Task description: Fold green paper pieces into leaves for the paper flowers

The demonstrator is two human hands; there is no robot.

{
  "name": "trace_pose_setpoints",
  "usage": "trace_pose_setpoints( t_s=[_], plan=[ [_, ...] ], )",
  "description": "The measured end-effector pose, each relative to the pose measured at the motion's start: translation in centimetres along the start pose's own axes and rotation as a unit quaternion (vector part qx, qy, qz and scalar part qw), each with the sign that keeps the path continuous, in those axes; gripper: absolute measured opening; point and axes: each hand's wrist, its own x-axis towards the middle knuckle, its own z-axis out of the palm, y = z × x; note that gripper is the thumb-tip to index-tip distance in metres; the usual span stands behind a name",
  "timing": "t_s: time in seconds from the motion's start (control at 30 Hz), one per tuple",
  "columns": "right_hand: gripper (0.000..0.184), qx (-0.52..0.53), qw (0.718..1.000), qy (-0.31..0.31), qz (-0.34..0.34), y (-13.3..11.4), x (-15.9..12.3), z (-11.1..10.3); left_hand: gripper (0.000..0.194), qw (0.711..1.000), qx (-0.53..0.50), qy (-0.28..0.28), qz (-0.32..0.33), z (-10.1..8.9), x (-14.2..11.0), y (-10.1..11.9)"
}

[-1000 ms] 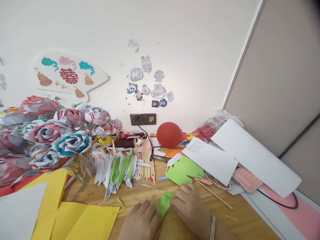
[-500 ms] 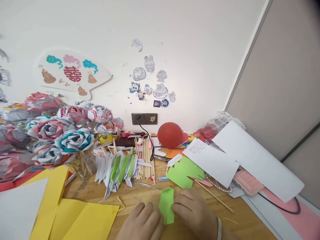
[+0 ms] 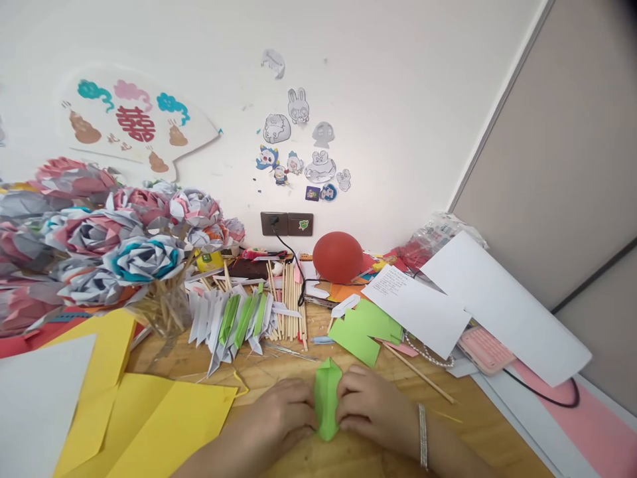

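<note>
A small folded piece of green paper (image 3: 326,398) stands between my hands at the front of the wooden table, its long sides bent inward. My left hand (image 3: 286,413) grips its left edge with the fingers closed. On the opposite edge, my right hand (image 3: 365,406) pinches the paper; a silvery bracelet circles that wrist. My fingertips partly cover both sides of the paper. Just beyond lie flat green paper sheets (image 3: 365,330). Folded white and green paper pieces (image 3: 231,322) stand in a row farther left.
Paper flowers (image 3: 144,257) fill a clear vase at left, above yellow sheets (image 3: 174,425). Wooden sticks (image 3: 291,302) and a red balloon (image 3: 338,257) sit near the wall. White sheets (image 3: 507,305), a pink phone-like item (image 3: 485,348) and a loose stick (image 3: 421,374) lie at right.
The green paper's sides have been bent inward, making it narrower and more pointed. My left hand has shifted up to its left edge. The view has tilted slightly downward.
</note>
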Motion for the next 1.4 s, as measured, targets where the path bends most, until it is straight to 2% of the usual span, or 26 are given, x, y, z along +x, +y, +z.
trace_pose_setpoints(
  t_s=[0.1,0.27,0.47,0.63,1.13,1.4],
  plan=[
    [0.007,0.056,0.995,0.002,0.077,-0.1,0.1,0.0,0.016,0.995,-0.09,0.009,-0.033,0.1,0.1,-0.4],
    [0.013,0.107,0.984,0.018,0.139,0.1,0.3,0.7,0.012,0.988,-0.122,0.034,-0.083,1.1,0.7,-0.4],
    [0.017,0.102,0.981,0.038,0.16,-0.2,0.5,1.1,0.012,0.982,-0.09,0.074,-0.152,2.6,0.9,-0.1],
    [0.02,0.079,0.978,0.05,0.185,-1.2,0.7,1.0,0.012,0.98,-0.085,0.089,-0.156,3.1,1.0,0.0],
    [0.021,0.074,0.969,0.081,0.222,-2.1,0.7,1.7,0.008,0.976,-0.025,0.062,-0.208,3.2,1.6,0.4],
    [0.031,0.042,0.97,0.052,0.233,-2.3,0.7,2.0,0.013,0.97,-0.037,0.05,-0.235,2.7,2.0,1.0]
  ],
)
